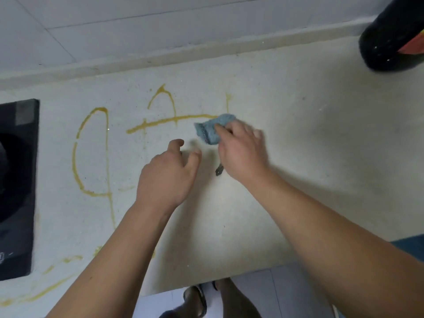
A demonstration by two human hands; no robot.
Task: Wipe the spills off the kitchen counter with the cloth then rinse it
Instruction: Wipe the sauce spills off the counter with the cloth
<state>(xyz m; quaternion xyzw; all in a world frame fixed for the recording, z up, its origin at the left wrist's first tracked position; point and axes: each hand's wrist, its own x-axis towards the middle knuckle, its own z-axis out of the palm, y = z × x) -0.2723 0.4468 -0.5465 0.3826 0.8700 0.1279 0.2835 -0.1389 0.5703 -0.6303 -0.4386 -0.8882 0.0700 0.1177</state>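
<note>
Gripping blue cloth (pixel 212 128) in right hand (pixel 241 152), yellow spill (pixel 169 121) alongside

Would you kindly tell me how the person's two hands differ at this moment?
The right hand holds the crumpled blue cloth against the yellow spill line; the left hand holds nothing, its fingers loosely curled. The right hand is blurred, the left sharp. Both are over the pale counter.

Pale counter (pixel 298 138) — yellow spills (pixel 91 152), blue cloth (pixel 212 129), black cooktop (pixel 18 180), dark bottle (pixel 390 42).
</note>
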